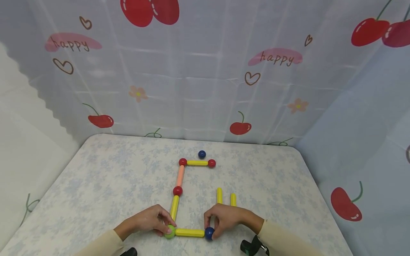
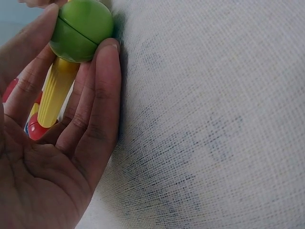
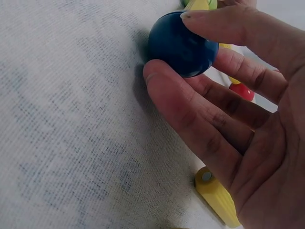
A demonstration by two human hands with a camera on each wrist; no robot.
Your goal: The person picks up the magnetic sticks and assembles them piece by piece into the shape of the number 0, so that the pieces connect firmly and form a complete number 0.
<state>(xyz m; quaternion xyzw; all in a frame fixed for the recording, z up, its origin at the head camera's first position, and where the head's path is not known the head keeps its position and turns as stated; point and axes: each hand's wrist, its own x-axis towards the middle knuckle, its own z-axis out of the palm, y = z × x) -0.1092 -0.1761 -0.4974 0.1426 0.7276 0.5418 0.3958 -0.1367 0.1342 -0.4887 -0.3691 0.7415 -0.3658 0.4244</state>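
Note:
My left hand (image 1: 153, 221) pinches a green ball (image 2: 82, 29) at the near left corner of a stick-and-ball figure. In my right hand (image 1: 229, 217) a blue ball (image 3: 182, 44) is held between thumb and fingers. A yellow stick (image 1: 190, 233) bridges the green and blue balls. From the green ball another yellow stick (image 1: 174, 207) runs away to a red ball (image 1: 177, 191). Beyond it come a pink stick (image 1: 180, 176), a second red ball (image 1: 183, 162), a yellow stick (image 1: 197, 163) and a third red ball (image 1: 211, 163).
A loose blue ball (image 1: 201, 154) lies behind the far yellow stick. Two separate yellow sticks (image 1: 219, 195) (image 1: 233, 200) lie just past my right hand, partly hidden by it. A printed curtain (image 1: 198, 78) stands behind the patterned table (image 1: 112, 177).

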